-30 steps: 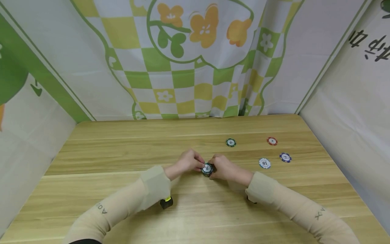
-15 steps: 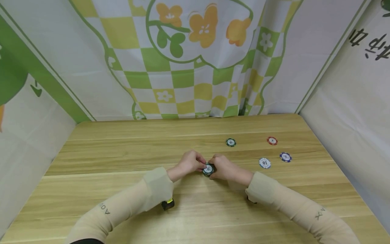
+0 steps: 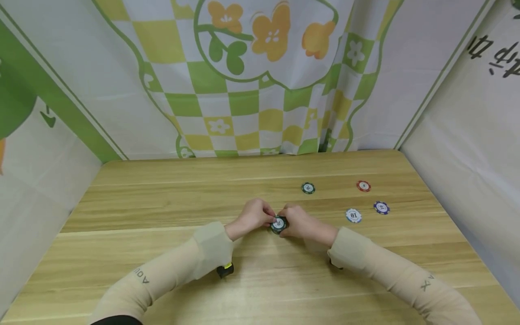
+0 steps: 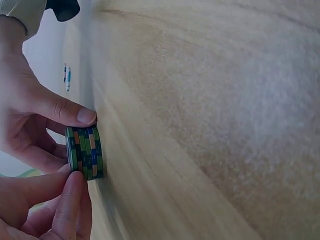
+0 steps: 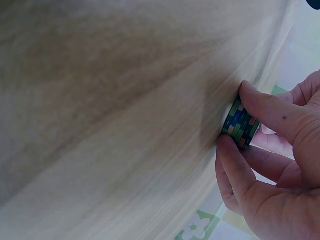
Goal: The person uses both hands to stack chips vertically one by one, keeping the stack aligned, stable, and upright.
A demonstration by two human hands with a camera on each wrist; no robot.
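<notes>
A short stack of dark green poker chips (image 3: 278,224) stands on the table in front of me, its top chip showing a white centre with a number. Green, dark blue and tan blocks mark its edge (image 4: 83,152) in the left wrist view. My right hand (image 3: 299,222) grips the stack from the right, between thumb and fingers. From the left, the thumb and fingertips of my left hand (image 3: 253,215) pinch at the stack's edge near its top. In the right wrist view the chips (image 5: 240,124) sit between the right thumb and fingers (image 5: 232,155).
Apart on the wooden table (image 3: 162,189) lie a green chip (image 3: 308,188), a red chip (image 3: 363,186), a blue chip (image 3: 381,207) and a white chip (image 3: 353,215). A checkered curtain (image 3: 243,104) hangs behind the far edge. Pale cloth walls flank both sides.
The left hand has shifted slightly right, and the top of the stack has moved a little toward the right hand with it. The right hand stays nearly still. Loose chips lie unmoved.
</notes>
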